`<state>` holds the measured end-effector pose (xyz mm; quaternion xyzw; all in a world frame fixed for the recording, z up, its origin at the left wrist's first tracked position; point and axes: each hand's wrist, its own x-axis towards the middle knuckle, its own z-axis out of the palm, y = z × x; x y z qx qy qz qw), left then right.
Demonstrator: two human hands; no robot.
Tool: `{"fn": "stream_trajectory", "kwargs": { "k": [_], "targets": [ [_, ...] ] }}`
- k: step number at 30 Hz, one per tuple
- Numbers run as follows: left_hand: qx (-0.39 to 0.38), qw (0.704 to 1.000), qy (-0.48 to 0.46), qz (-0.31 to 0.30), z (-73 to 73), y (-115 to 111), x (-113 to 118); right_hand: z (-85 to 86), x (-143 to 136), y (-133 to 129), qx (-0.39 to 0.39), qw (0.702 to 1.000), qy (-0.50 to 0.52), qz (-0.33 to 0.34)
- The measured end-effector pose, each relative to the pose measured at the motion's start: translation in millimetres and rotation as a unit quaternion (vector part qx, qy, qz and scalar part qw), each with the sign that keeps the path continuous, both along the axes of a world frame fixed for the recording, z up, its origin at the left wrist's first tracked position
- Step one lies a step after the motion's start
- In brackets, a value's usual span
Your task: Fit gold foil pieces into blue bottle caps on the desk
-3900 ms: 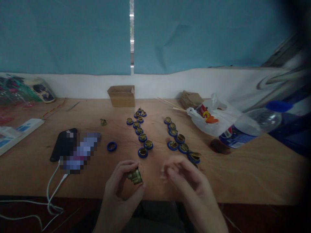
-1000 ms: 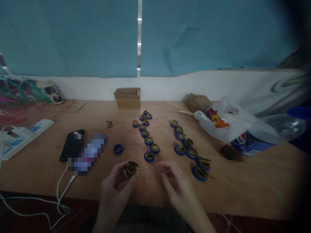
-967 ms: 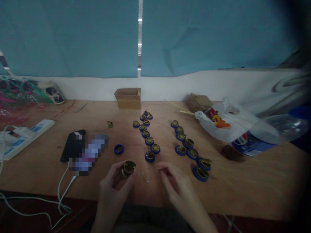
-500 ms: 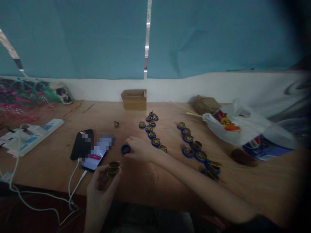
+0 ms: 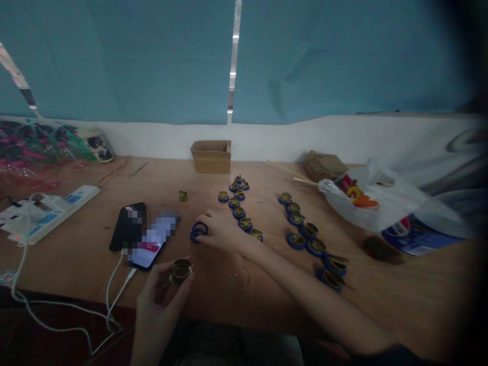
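Observation:
My left hand (image 5: 163,290) is closed around a round brass-coloured fitting (image 5: 181,269), held between thumb and fingers above the table's front edge. Its open top faces up, with a bar across it. Farther forward, my right hand (image 5: 219,231) pinches the right side of a dark blue ring (image 5: 200,226), which is tilted; what looks like a second blue ring sits just under it. One loose brass piece (image 5: 183,195) lies beyond the rings. To the right of my right hand runs a line of brass fittings seated in blue rings (image 5: 238,212).
A second line of ringed fittings (image 5: 308,229) stands farther right. Two phones (image 5: 127,226) with white cables and a power strip (image 5: 63,213) lie left. A small cardboard box (image 5: 212,160) is at the back; a plastic bag (image 5: 353,213) and a blue-labelled container (image 5: 419,231) are right.
The blue ring at my right fingers has gone from lying flat to tilted up. My left hand has shifted slightly right with the brass fitting, and slightly lower.

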<state>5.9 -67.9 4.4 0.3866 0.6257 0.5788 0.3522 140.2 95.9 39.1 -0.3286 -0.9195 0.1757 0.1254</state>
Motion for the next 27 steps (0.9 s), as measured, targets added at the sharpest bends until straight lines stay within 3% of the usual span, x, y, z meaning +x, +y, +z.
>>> {"fn": "stream_trajectory", "kwargs": {
  "k": [5,8,10,15,21,24,27],
  "targets": [
    [0.004,0.999,0.004,-0.033,4.0,3.9,11.4,38.1,37.7,-20.7,-0.013,0.999,0.029,0.023],
    [0.011,0.997,0.034,-0.062,5.2,6.1,21.1,52.9,70.5,-47.2,-0.031,0.998,0.055,-0.013],
    [0.016,0.995,0.044,-0.083,4.2,7.4,29.3,53.2,93.2,-68.9,-0.05,0.996,0.058,-0.053],
    [0.01,0.988,0.047,-0.146,1.5,8.7,54.2,20.4,133.8,-118.0,-0.082,0.963,0.161,-0.201],
    [0.008,0.982,0.041,-0.184,5.6,6.9,72.8,-31.4,138.9,-144.0,-0.098,0.904,0.258,-0.326],
    [0.014,0.985,0.033,-0.168,5.6,7.0,74.5,-40.0,135.9,-146.8,-0.103,0.892,0.27,-0.347],
    [0.016,0.989,0.018,-0.149,4.0,7.8,73.3,-37.8,135.0,-146.8,-0.111,0.895,0.285,-0.324]
  ]
}}
